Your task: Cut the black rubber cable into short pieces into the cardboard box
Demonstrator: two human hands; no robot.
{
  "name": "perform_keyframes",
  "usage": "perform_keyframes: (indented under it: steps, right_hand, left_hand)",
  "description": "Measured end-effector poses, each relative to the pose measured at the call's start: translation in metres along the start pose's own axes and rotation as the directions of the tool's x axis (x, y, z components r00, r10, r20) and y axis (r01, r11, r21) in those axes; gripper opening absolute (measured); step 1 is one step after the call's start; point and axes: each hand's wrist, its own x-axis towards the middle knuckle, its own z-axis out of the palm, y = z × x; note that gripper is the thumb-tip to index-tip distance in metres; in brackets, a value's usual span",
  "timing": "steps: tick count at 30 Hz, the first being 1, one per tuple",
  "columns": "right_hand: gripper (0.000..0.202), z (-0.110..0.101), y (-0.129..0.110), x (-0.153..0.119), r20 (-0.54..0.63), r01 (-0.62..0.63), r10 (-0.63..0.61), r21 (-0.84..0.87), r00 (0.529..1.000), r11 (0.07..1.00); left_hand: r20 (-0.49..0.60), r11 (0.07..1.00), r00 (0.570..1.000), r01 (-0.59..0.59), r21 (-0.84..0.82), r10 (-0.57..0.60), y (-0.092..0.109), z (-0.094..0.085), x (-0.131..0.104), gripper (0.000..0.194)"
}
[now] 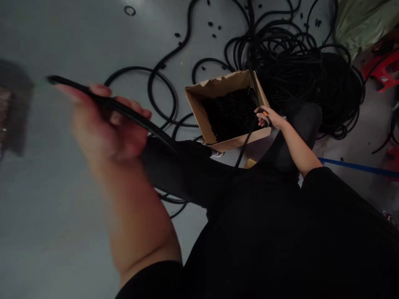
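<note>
My left hand (pixel 112 120) is raised at the left, closed around a black rubber strip or tube (pixel 131 113). One end of the strip sticks out past my thumb, and the rest runs down toward my lap. Farther off, my right hand (pixel 266 117) grips a scissors-like hand cutter (pixel 265 114) with orange and black handles. It is over the right side of an open cardboard box (pixel 195 106), its tip pointing inward. Many short black pieces (pixel 230 112) lie in the box. Another black length (pixel 246 145) passes close by my right hand.
A big tangled heap of black tubing (pixel 286 54) lies on the floor behind the box. Loose loops (pixel 149 79) and small black bits (pixel 210 24) are scattered around. At the right are a red stool (pixel 383 70), a pale green sheet (pixel 364 25) and a blue strip (pixel 358 166).
</note>
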Motion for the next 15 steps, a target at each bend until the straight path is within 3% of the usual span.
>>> perform_keyframes:
  steps: [2, 4, 6, 8, 10, 11, 15]
  right_hand:
    - [0.024, 0.007, 0.001, 0.001, 0.047, -0.050, 0.052, -0.045, 0.998, 0.998]
    - [0.022, 0.016, 0.000, 0.000, 0.072, -0.072, 0.078, -0.084, 0.994, 0.994]
    - [0.020, 0.022, -0.003, -0.002, 0.090, -0.057, 0.065, -0.088, 0.994, 0.994]
    - [0.020, 0.024, -0.006, -0.006, 0.103, -0.029, 0.037, -0.079, 0.994, 0.996]
    - [0.021, 0.022, -0.010, -0.010, 0.098, -0.008, 0.017, -0.083, 0.995, 0.996]
    - [0.021, 0.020, -0.012, -0.013, 0.088, -0.003, 0.011, -0.090, 0.996, 0.996]
    - [0.020, 0.016, -0.009, -0.016, 0.037, 0.001, 0.004, -0.129, 0.999, 0.992]
  left_hand:
    - [0.115, 0.998, 0.993, 0.041, -0.057, -0.034, -0.033, 0.005, 0.017, 0.062]
    - [0.186, 0.980, 0.968, 0.186, -0.071, -0.170, -0.064, 0.013, 0.033, 0.063]
    - [0.205, 0.949, 0.929, 0.315, 0.004, -0.310, -0.089, 0.024, 0.045, 0.054]
    - [0.299, 0.903, 0.852, 0.401, 0.158, -0.430, -0.109, 0.036, 0.055, 0.044]
    - [0.374, 0.858, 0.783, 0.377, 0.349, -0.497, -0.127, 0.046, 0.065, 0.035]
    - [0.394, 0.842, 0.773, 0.322, 0.433, -0.497, -0.136, 0.050, 0.071, 0.032]
    - [0.406, 0.781, 0.827, 0.062, 0.622, -0.389, -0.180, 0.056, 0.089, 0.031]
